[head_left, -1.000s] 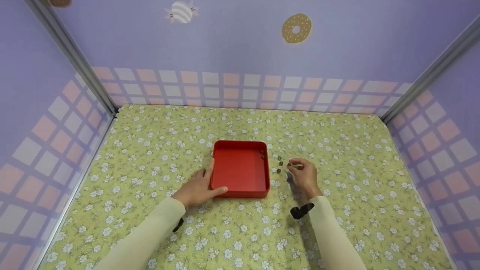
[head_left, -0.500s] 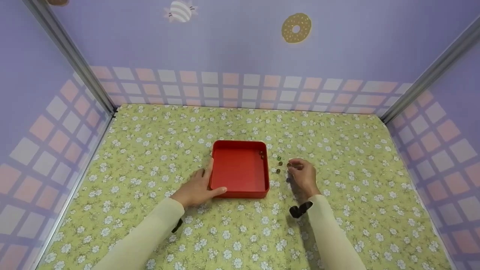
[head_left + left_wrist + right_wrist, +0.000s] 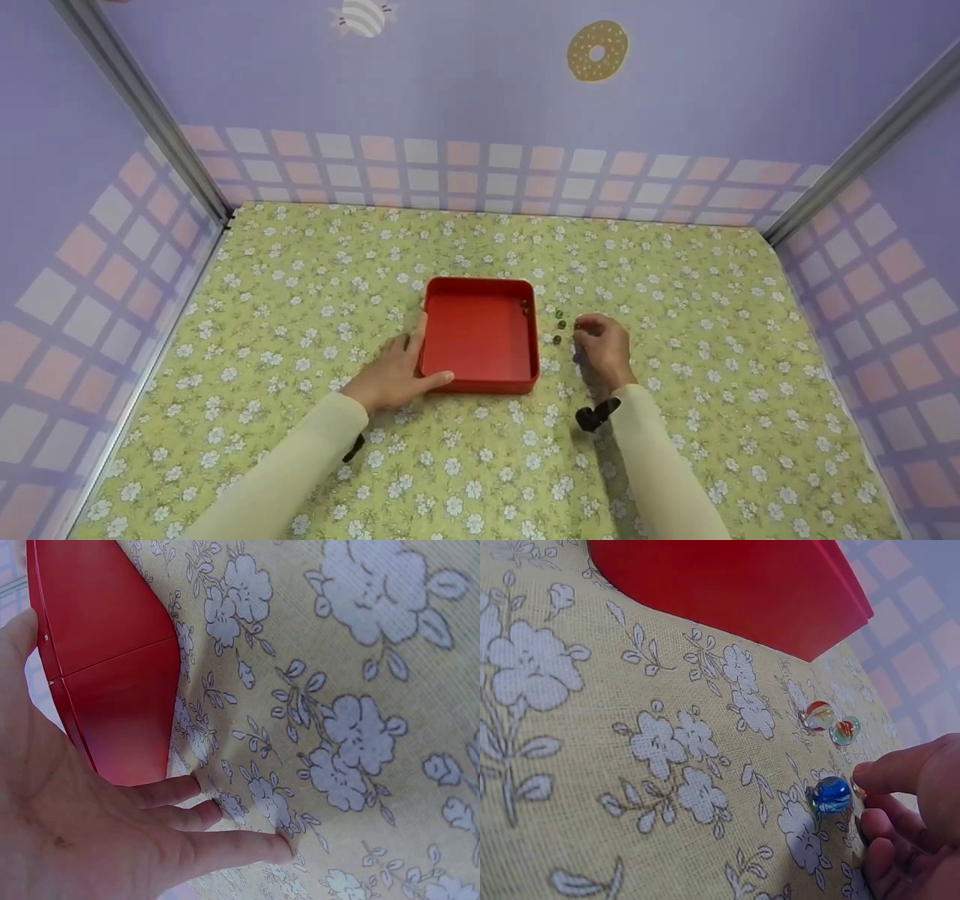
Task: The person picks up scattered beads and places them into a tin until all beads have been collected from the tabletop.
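Observation:
A shallow red square tray [image 3: 495, 387] stands on the flowered cloth in the head view, with small marbles [image 3: 525, 307] along its inner right side. At its near left corner, my left hand [image 3: 391, 379] rests its thumb on the rim, while straight, spread fingers lie along the left wall and touch the cloth. Right of the tray, my right hand [image 3: 606, 350] pinches an orange marble [image 3: 862, 793], mostly hidden by thumb and fingers. Beside those fingertips lies a blue marble [image 3: 831, 795]. A red-streaked marble [image 3: 820, 715] and an orange-green marble [image 3: 845, 730] lie farther off.
Yellow-green cloth [image 3: 322, 262] with white flowers covers the table. Purple walls [image 3: 480, 82] with a pink and white checked band enclose it at the back and both sides. A green marble [image 3: 559, 314] lies between tray and right hand.
The head view has tilted slightly, so the wall pictures sit higher. Both hands and the tray stay nearly in place, and the pinched marble is now less visible between the right fingertips.

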Available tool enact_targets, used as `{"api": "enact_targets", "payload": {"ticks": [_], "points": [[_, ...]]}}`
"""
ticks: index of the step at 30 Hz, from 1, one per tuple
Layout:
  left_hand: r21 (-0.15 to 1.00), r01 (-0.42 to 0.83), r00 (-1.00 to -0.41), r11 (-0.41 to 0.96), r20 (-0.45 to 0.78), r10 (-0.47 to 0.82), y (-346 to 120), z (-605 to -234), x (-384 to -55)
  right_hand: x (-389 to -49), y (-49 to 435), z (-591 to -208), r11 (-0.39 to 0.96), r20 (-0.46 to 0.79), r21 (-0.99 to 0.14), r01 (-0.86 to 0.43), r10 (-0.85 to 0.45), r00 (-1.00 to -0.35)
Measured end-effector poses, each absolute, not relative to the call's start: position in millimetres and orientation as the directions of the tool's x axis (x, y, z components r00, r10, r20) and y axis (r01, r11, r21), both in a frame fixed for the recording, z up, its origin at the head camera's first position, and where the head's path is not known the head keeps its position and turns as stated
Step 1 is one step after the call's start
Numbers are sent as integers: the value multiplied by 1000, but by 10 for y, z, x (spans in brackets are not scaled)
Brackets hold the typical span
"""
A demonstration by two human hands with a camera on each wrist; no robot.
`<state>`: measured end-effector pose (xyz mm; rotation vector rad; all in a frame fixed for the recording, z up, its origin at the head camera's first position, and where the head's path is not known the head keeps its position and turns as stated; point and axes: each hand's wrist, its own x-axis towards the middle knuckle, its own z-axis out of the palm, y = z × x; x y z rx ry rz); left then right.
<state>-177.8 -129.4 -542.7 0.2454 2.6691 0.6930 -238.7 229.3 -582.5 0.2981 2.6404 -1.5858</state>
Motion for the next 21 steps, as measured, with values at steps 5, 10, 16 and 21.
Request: {"api": "enact_targets", "payload": {"ticks": [5,10,16,21], "points": [[507,69,-914,859,-314,258,-1297,-5412,-1773,-2398,2273,-5802,466,-149,-861,204,152,-977],[505,83,-912,859,-309,271,-1291,-5404,-1778,-2412,2271,-5809,481,-140,-852,208,174,-975],[496,82,-914,865,-308,263,-1285,-5408,-1781,-2412,2275,-5815,483,-142,-850,212,178,-974],[504,80,-913,860,-309,266,-1292,-5406,-1779,-2403,2273,-5812,478,-141,-853,211,178,-974]]}}
